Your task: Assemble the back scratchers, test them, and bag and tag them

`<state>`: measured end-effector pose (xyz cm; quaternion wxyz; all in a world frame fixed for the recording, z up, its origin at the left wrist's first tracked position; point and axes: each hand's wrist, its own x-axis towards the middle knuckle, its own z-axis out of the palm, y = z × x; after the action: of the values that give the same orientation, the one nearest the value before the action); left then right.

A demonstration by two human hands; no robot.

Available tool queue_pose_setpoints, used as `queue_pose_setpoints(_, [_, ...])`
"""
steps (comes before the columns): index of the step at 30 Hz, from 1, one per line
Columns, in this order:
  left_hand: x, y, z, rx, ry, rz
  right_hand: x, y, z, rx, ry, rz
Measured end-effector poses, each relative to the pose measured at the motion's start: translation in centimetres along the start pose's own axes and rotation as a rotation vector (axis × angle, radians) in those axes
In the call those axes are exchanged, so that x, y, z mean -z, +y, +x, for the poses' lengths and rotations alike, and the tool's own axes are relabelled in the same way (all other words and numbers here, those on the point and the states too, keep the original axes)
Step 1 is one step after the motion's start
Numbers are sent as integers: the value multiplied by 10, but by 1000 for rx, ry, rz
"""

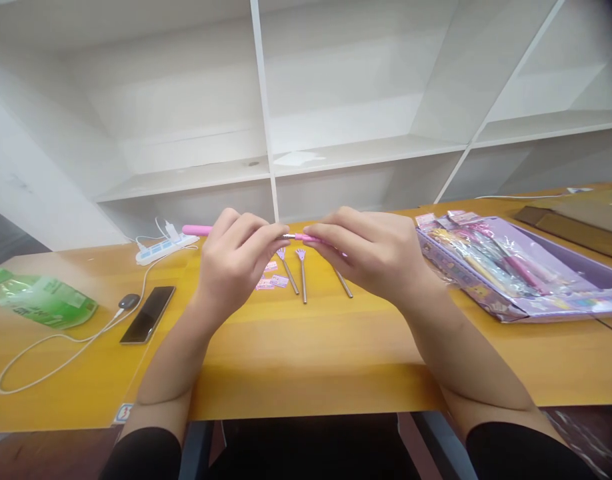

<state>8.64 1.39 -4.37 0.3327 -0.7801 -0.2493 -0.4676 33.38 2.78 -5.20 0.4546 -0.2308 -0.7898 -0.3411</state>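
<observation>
Above the table, both hands are closed around a slim pink back scratcher (197, 230) held level. My left hand (239, 257) wraps its pink grip, whose rounded end sticks out to the left. A short stretch of bare metal shows between the hands, followed by a pink part. That pink part is pinched by my right hand (373, 250), which hides the far end. On the table below lie metal rods (303, 280) with small purple hand-shaped heads; one rod (344, 285) is partly hidden by my right hand. Several small printed labels (271, 283) lie beside them.
To the right stands a purple display box (511, 310) with bagged back scratchers (501, 260). A brown flat piece (576, 223) lies behind it. On the left are a green bottle (43, 300), a phone (147, 315), a white cable (93, 340) and a power strip (161, 248). White shelves (361, 147) rise behind.
</observation>
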Motion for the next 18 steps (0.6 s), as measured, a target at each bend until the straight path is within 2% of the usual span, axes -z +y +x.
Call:
queue_pose_setpoints(5, [1, -2, 0, 19, 7, -4, -3, -2, 0, 17, 27, -1])
queue_pose_setpoints(18, [-2, -6, -1, 3, -29, -14, -10, 1, -2, -14, -51, -42])
